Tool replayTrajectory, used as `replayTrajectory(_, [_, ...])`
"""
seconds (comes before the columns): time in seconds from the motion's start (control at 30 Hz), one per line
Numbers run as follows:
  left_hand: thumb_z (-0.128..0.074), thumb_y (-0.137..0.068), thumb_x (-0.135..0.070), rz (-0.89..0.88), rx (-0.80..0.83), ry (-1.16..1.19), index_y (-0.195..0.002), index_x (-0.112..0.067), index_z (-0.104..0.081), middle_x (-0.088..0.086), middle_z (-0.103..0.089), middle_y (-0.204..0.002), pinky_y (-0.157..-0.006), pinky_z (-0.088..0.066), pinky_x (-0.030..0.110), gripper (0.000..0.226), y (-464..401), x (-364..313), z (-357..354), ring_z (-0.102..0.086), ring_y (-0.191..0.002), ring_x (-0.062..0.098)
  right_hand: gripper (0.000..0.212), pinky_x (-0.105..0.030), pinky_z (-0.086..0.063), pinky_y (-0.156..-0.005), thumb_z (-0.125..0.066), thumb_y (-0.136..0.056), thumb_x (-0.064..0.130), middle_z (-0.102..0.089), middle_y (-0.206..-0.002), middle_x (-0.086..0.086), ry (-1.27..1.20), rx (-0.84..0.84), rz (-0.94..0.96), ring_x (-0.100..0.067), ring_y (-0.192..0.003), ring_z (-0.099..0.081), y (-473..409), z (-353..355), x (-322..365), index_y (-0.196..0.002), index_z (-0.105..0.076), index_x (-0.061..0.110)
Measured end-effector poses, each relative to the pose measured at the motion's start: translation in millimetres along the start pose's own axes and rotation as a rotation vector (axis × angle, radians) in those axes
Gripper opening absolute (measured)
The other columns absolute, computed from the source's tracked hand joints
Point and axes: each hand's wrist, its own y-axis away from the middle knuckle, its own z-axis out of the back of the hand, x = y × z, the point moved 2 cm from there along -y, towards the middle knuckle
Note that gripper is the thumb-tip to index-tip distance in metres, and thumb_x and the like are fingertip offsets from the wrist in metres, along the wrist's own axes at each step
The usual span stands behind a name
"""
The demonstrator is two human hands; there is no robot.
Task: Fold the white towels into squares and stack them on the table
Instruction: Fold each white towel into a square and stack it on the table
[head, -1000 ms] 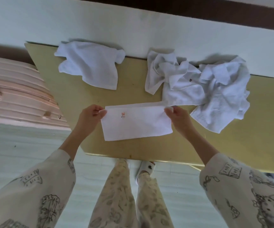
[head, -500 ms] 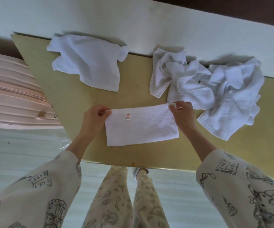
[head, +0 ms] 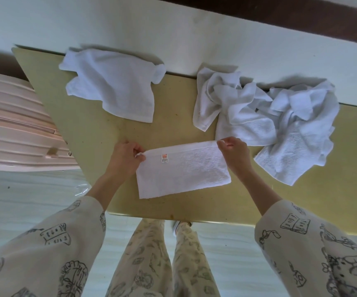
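The tiny red tag (head: 165, 158) on the flat white towel (head: 184, 170) is too small to read.

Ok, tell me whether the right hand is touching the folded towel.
Touching: in the head view the right hand pinches the far right corner of the folded towel.

A folded white towel (head: 183, 169) is laid flat near the counter's (head: 100, 133) front edge, its far corners pinched by the left hand (head: 124, 157) and right hand (head: 235, 154). Crumpled towels (head: 265, 118) are heaped toward the back edge.
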Motion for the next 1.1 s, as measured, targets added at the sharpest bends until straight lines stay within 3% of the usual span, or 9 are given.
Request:
replayTrajectory(0.13, [-0.063,-0.083,-0.005,0.004,0.033,0.036,-0.087,-0.009,-0.06,0.004,-0.053,-0.093,-0.069,-0.036,0.022,0.007,11,-4,10,-0.049,-0.085,0.017,0.018,-0.026,-0.046,-0.089,-0.059,-0.088,0.014,-0.063,-0.092,0.004,-0.149,0.033,-0.047,-0.012,-0.094,-0.058,7,11,-1,-0.101,-0.069,0.007])
replayTrajectory(0.27, [-0.067,-0.081,-0.007,0.006,0.152,0.189,-0.075,-0.019,-0.052,-0.002,-0.058,-0.079,-0.063,-0.038,0.02,0.019,25,1,27,-0.053,-0.076,0.016,0.013,-0.012,-0.043,-0.074,-0.06,-0.086,0.007,-0.061,-0.086,0.005,-0.267,0.073,-0.026,-0.008,-0.082,-0.056,21,25,-3,-0.092,-0.068,0.015])
replayTrajectory(0.4, [-0.067,-0.078,0.001,-0.044,0.201,0.301,-0.076,-0.018,-0.052,0.0,-0.058,-0.075,-0.066,-0.039,0.021,0.024,44,-1,47,-0.051,-0.071,0.017,0.032,-0.005,-0.042,-0.063,-0.062,-0.084,0.002,-0.051,-0.076,0.004,-0.329,0.153,0.028,-0.008,-0.07,-0.048,39,36,-4,-0.113,-0.062,0.017])
replayTrajectory(0.5, [-0.065,-0.078,0.007,-0.084,0.21,0.322,-0.081,-0.019,-0.053,0.001,-0.058,-0.078,-0.067,-0.038,0.021,0.028,59,-7,59,-0.049,-0.071,0.017,0.034,-0.012,-0.044,-0.074,-0.063,-0.085,0.005,-0.06,-0.084,0.0,-0.284,0.244,0.064,-0.011,-0.081,-0.056,50,43,0,-0.118,-0.062,0.014])
replayTrajectory(0.63, [-0.062,-0.08,0.006,-0.128,0.27,0.234,-0.089,-0.019,-0.062,-0.001,-0.063,-0.085,-0.07,-0.04,0.016,0.027,82,-13,71,-0.055,-0.078,0.013,0.014,-0.006,-0.045,-0.067,-0.063,-0.085,0.006,-0.067,-0.098,-0.006,-0.252,0.328,0.122,-0.005,-0.077,-0.06,66,56,6,-0.098,-0.069,0.005])
replayTrajectory(0.77, [-0.071,-0.076,-0.02,-0.094,0.381,0.317,-0.078,-0.025,-0.072,-0.003,-0.07,-0.083,-0.077,-0.042,0.023,0.006,101,0,76,-0.061,-0.083,0.014,0.011,-0.019,-0.048,-0.076,-0.058,-0.087,0.002,-0.067,-0.088,-0.003,-0.4,0.569,0.034,-0.013,-0.084,-0.063,80,60,0,-0.088,-0.066,0.008])
replayTrajectory(0.87, [-0.078,-0.056,-0.052,-0.067,0.441,0.524,-0.088,-0.015,-0.071,0.0,-0.072,-0.093,-0.084,-0.043,0.024,0.049,105,14,73,-0.064,-0.091,0.011,0.014,-0.025,-0.047,-0.078,-0.053,-0.089,0.0,-0.064,-0.085,-0.005,-0.428,0.606,-0.021,-0.017,-0.082,-0.06,79,58,-2,-0.083,-0.063,0.008])
replayTrajectory(0.93, [-0.076,-0.063,-0.052,-0.028,0.467,0.7,-0.099,-0.005,-0.066,0.008,-0.07,-0.105,-0.089,-0.046,0.027,0.059,102,22,65,-0.064,-0.102,0.018,0.013,-0.026,-0.048,-0.077,-0.052,-0.09,0.002,-0.064,-0.086,-0.007,-0.457,0.598,-0.088,-0.018,-0.08,-0.061,75,52,0,-0.085,-0.062,0.008])
replayTrajectory(1.1, [-0.052,-0.093,-0.018,0.159,0.204,0.645,-0.095,-0.008,-0.058,0.007,-0.064,-0.089,-0.064,-0.053,0.023,0.012,73,33,34,-0.061,-0.088,0.026,0.013,-0.024,-0.053,-0.069,-0.053,-0.092,0.009,-0.063,-0.096,-0.018,-0.205,0.407,-0.087,-0.023,-0.08,-0.062,49,15,3,-0.101,-0.061,0.003])
